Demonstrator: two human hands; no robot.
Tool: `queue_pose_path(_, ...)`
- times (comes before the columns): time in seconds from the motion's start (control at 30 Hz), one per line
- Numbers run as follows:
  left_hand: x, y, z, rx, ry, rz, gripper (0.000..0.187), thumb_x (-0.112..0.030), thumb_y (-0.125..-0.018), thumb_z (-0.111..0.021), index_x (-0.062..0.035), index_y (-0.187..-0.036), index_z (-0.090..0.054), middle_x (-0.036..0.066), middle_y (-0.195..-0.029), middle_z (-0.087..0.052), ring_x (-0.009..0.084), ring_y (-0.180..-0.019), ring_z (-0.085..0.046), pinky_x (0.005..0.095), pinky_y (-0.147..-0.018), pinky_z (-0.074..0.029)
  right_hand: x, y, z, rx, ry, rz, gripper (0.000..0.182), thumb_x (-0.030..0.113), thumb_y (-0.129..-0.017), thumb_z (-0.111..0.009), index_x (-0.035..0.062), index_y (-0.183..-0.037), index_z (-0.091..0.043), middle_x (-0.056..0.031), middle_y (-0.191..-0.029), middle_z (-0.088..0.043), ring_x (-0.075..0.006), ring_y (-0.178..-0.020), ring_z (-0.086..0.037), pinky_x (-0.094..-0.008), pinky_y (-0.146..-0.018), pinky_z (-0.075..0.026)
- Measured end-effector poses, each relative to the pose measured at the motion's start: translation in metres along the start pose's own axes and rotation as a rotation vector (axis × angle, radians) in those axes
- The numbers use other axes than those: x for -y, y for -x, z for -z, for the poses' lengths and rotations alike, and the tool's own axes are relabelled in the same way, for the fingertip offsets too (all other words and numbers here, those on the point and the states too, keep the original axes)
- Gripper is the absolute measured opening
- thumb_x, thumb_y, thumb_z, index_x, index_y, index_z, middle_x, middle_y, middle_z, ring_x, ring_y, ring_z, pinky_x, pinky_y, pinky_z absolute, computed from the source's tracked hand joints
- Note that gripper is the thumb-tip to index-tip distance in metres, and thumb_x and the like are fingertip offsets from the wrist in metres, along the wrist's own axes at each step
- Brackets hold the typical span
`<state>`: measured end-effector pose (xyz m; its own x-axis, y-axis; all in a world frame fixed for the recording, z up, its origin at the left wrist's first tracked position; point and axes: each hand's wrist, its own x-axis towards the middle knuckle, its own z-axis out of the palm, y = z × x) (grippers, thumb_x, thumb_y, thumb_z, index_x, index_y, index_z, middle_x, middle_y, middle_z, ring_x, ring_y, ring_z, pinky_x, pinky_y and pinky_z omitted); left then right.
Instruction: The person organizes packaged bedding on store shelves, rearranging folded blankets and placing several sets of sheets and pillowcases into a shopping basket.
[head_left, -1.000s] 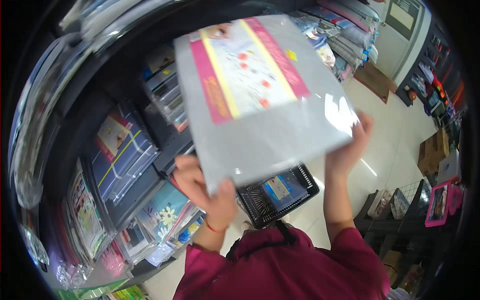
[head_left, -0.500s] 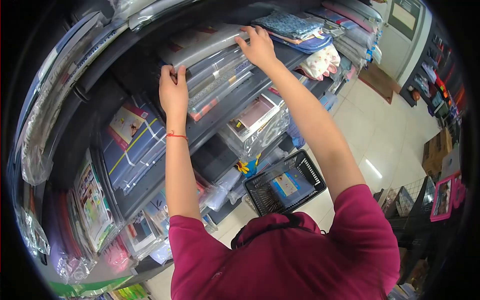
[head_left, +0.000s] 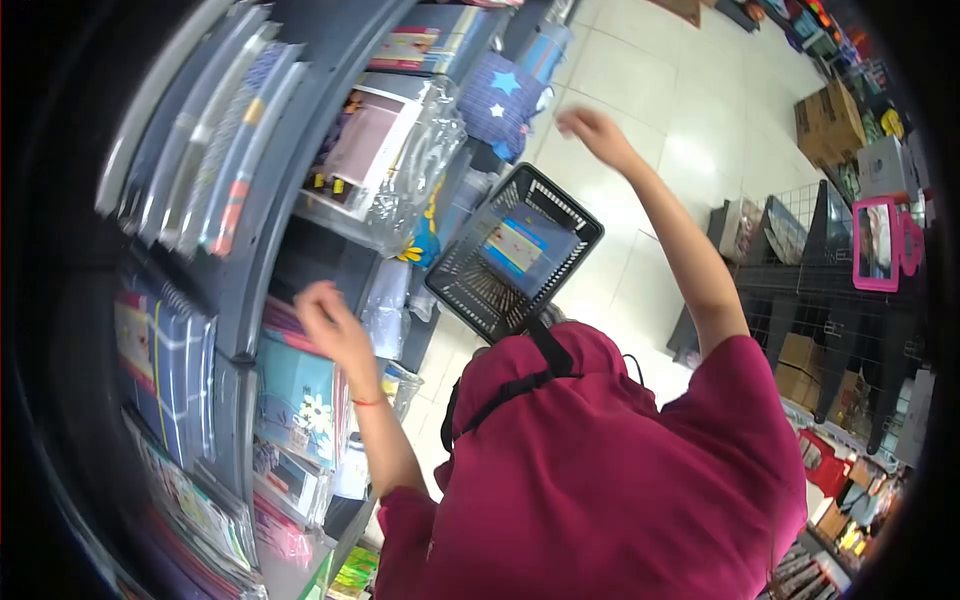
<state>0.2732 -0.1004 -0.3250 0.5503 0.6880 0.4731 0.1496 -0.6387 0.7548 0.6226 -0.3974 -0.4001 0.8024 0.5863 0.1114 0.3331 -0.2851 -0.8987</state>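
My left hand, with a red string at the wrist, is in front of a lower shelf beside a teal package with a flower print. Its fingers look loosely apart and hold nothing I can see. Over the tiled floor hangs my right hand, somewhat blurred, its fingers loosely extended with nothing visible in them. Below and between the hands, a black basket stands on the floor. Inside it lies a clear-wrapped flat package with a blue and yellow label.
Dark shelving on the left holds several plastic-wrapped fabric packages. A star-patterned blue package sits at the shelf edge. On the right are a wire rack, a pink-framed item and a cardboard box.
Both hands have left the packages on the upper shelf and come down, the right one over the floor. The view has turned toward the basket and the aisle.
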Motion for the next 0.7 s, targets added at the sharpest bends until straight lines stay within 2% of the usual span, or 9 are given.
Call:
queue_pose_path(0.03, 0.02, 0.028, -0.016, 0.129, -0.027, 0.097, 0.006, -0.003, -0.092, -0.049, -0.0006, -0.091, -0.054, 0.009, -0.089, -0.057, 0.018, -0.081, -0.054, 0.0307, -0.075, -0.044, -0.055, 0.032, 0.001, -0.003, 0.043, -0.154, 0.025, 0.022, -0.094, -0.053, 0.0009, -0.101, -0.063, -0.006, -0.083, -0.066, -0.0127, -0.078, -0.06, -0.0281, -0.073, -0.049)
queue_pose_path(0.1, 0.033, 0.076, -0.049, 0.416, 0.018, 0.284, 0.008, -0.004, -0.093, -0.049, -0.0008, -0.094, -0.057, 0.007, -0.083, -0.06, 0.0166, -0.072, -0.057, 0.029, -0.071, -0.046, -0.102, 0.093, 0.005, 0.149, 0.062, -0.409, 0.018, 0.004, -0.091, -0.047, -0.0014, -0.102, -0.059, -0.0078, -0.091, -0.065, -0.014, -0.084, -0.061, -0.0283, -0.079, -0.05)
queue_pose_path(0.2, 0.072, 0.155, -0.094, 0.759, 0.187, 0.561, 0.015, -0.008, -0.093, -0.049, -0.0046, -0.107, -0.055, 0.006, -0.088, -0.063, 0.0144, -0.075, -0.061, 0.0268, -0.071, -0.047, -0.163, 0.162, -0.015, 0.154, -0.047, -0.535, 0.02, 0.002, -0.089, -0.047, -0.0026, -0.104, -0.059, -0.0098, -0.093, -0.066, -0.0163, -0.088, -0.062, -0.0298, -0.081, -0.05)
queue_pose_path(0.23, 0.101, 0.192, -0.113, 0.807, 0.283, 0.599, 0.016, -0.008, -0.094, -0.048, -0.0033, -0.108, -0.054, 0.008, -0.094, -0.063, 0.015, -0.077, -0.061, 0.0267, -0.071, -0.047, -0.176, 0.175, -0.025, 0.165, -0.006, -0.574, 0.019, 0.002, -0.088, -0.049, -0.0025, -0.104, -0.059, -0.011, -0.095, -0.066, -0.017, -0.09, -0.063, -0.0306, -0.083, -0.05)
queue_pose_path(0.27, 0.106, 0.211, -0.131, 0.83, 0.418, 0.945, 0.022, -0.011, -0.091, -0.053, -0.0049, -0.112, -0.053, 0.008, -0.098, -0.064, 0.0137, -0.081, -0.062, 0.0252, -0.07, -0.047, -0.188, 0.184, -0.036, 0.183, 0.049, -0.588, 0.019, 0.003, -0.087, -0.051, -0.002, -0.104, -0.06, -0.0117, -0.097, -0.066, -0.019, -0.092, -0.063, -0.0317, -0.084, -0.05)
queue_pose_path(0.37, 0.125, 0.253, -0.194, 0.813, 0.388, 1.379, 0.025, -0.018, -0.094, -0.05, -0.0013, -0.113, -0.051, 0.009, -0.102, -0.063, 0.0154, -0.089, -0.061, 0.0273, -0.075, -0.046, -0.23, 0.188, -0.077, 0.174, 0.208, -0.554, 0.022, 0.007, -0.082, -0.058, 0.0004, -0.103, -0.062, -0.0161, -0.099, -0.066, -0.0307, -0.093, -0.062, -0.0367, -0.084, -0.049)
queue_pose_path(0.43, 0.153, 0.282, -0.238, 0.831, 0.286, 1.432, 0.031, -0.022, -0.092, -0.051, -0.0011, -0.114, -0.05, 0.009, -0.104, -0.063, 0.015, -0.091, -0.061, 0.0259, -0.076, -0.045, -0.249, 0.179, -0.101, 0.224, 0.324, -0.626, 0.027, 0.008, -0.081, -0.056, 0.0018, -0.107, -0.059, -0.0167, -0.104, -0.061, -0.0347, -0.1, -0.057, -0.0406, -0.087, -0.047)
queue_pose_path(0.6, 0.236, 0.364, -0.313, 0.779, 0.061, 1.264, 0.036, -0.016, -0.09, -0.054, 0.0021, -0.121, -0.046, 0.015, -0.105, -0.061, 0.0215, -0.101, -0.059, 0.029, -0.086, -0.045, -0.327, 0.164, -0.154, 0.302, 0.699, -0.626, 0.041, 0.015, -0.078, -0.057, 0.0002, -0.116, -0.051, -0.0175, -0.11, -0.056, -0.0336, -0.106, -0.054, -0.0427, -0.088, -0.047)
queue_pose_path(0.7, 0.232, 0.362, -0.344, 0.626, 0.145, 1.366, 0.042, -0.016, -0.09, -0.055, 0.0073, -0.122, -0.042, 0.023, -0.111, -0.059, 0.0277, -0.102, -0.058, 0.0336, -0.09, -0.043, -0.353, 0.153, -0.171, 0.387, 0.756, -0.74, 0.046, 0.019, -0.077, -0.057, -0.0002, -0.118, -0.048, -0.0177, -0.111, -0.056, -0.0341, -0.104, -0.057, -0.0431, -0.086, -0.049)
